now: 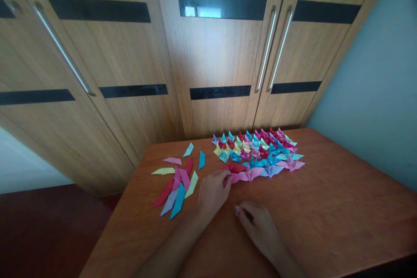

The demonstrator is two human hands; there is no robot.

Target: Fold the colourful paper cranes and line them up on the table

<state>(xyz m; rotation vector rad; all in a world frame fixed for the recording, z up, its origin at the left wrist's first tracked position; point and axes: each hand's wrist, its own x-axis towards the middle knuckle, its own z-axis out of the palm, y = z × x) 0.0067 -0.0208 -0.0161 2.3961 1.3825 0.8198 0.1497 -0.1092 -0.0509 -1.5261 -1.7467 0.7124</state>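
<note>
My left hand [213, 191] rests on the wooden table [342, 208], fingers curled and pinched on a pink folded paper piece [239, 177] at the near edge of a cluster of several coloured folded paper pieces [260, 150]. My right hand [257, 223] lies nearer to me, fingers closed around a small pale pink scrap [237, 210] that barely shows. To the left of my left hand lies a loose spread of flat folded paper strips [177, 182] in red, pink, blue and green.
Tall wooden wardrobe doors [211, 61] with metal handles and dark glass bands stand right behind the table. A pale blue wall [381, 91] is at the right. Dark red floor [48, 230] shows at the left, below the table's edge.
</note>
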